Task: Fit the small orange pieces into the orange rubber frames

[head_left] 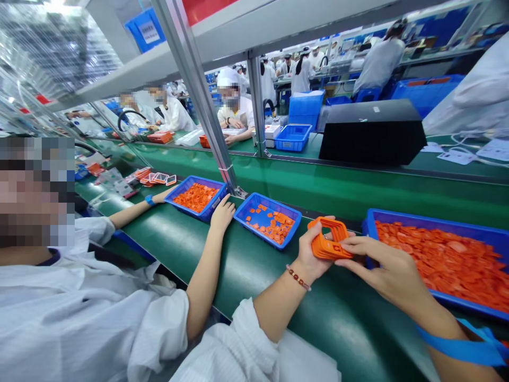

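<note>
A small stack of orange rectangular frames point(326, 250), each with an open middle, is held up over the green bench. My left hand point(309, 253), with a beaded bracelet on its wrist, wraps round the stack from the left. From the right, my right hand point(384, 268) pinches the stack's near right edge between thumb and fingers; a blue strap circles that wrist. Left of the frames, a small blue tray point(294, 233) holds some loose flat orange pieces point(278, 225). A larger blue tray point(370, 225), heaped with similar orange pieces point(449, 254), lies just beyond my right hand.
To my left a co-worker in a white coat point(99, 313) reaches both hands to another blue tray point(207, 212) of orange pieces. A metal post point(202, 95) rises behind the trays. Across the green bench point(254, 276) stand a black box point(371, 138) and a blue basket point(293, 139).
</note>
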The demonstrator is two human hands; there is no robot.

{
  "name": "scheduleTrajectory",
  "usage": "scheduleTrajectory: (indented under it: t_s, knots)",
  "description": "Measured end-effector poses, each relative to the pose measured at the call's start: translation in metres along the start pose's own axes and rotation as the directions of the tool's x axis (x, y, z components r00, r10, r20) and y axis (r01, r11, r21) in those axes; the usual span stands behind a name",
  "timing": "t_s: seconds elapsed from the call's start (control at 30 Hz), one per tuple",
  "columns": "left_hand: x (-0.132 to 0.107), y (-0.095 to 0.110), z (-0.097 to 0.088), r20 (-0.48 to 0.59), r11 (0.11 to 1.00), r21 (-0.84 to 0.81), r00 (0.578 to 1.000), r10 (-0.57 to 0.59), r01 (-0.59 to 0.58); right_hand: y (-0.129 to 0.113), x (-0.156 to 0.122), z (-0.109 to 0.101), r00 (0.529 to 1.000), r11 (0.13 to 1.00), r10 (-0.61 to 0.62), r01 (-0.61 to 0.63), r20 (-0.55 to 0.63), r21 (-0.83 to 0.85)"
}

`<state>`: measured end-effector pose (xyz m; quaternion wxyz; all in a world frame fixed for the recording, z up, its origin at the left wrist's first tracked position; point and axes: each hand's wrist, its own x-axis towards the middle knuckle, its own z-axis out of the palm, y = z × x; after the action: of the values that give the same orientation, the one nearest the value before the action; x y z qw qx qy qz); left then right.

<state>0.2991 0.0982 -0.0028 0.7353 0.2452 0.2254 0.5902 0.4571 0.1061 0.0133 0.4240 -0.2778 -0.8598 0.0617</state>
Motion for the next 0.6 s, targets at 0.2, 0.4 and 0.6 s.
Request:
scheduleTrajectory:
  t_s: [0.2, 0.4, 0.6]
  knots:
    - [-0.0013, 0.0014, 0.0013, 0.047, 0.981, -0.192, 0.998, -0.03, 0.038, 0.0002, -0.0011, -0.0012, 0.997, 0.997, -0.073, 0.073, -0.003, -0.027]
    - [-0.0021, 0.0027, 0.0041, 0.001, 0.972, -0.232, 0.999, -0.042, 0.041, -0.0022, -0.0005, 0.0023, 0.993, 0.991, -0.115, 0.112, -0.033, -0.076]
    - [-0.0018, 0.0037, 0.0039, 0.003, 0.96, -0.27, 0.998, -0.069, 0.067, -0.0049, 0.0026, 0.0038, 0.991, 0.987, -0.123, 0.116, -0.057, -0.106]
